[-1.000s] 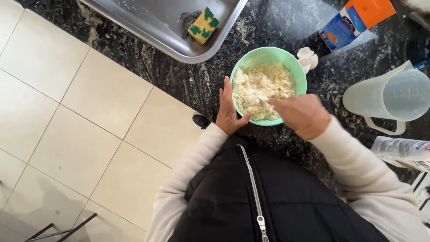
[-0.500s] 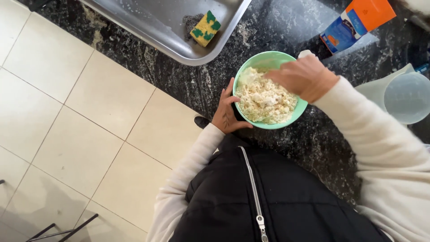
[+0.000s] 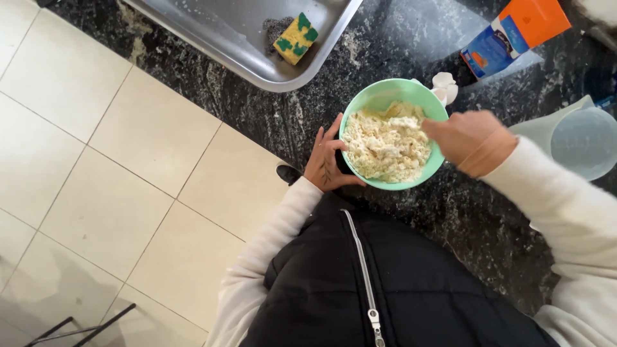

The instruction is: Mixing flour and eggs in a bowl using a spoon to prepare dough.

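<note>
Crumbly pale dough [image 3: 387, 144] in a mint-green bowl [image 3: 369, 99], flour-dusted.

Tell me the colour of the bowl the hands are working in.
The bowl is mint green, holding pale crumbly dough; the head view shows it.

Right hand [image 3: 472, 138] now off to the right rim of the green bowl [image 3: 366, 103], fingertips reaching into the crumbly dough [image 3: 385, 144]; a second ago over the bowl's near right edge, half a second ago over its far right rim. More of the dough uncovered than before. Eggshell [image 3: 445, 87] behind the bowl back in sight, hidden half a second ago.
</note>
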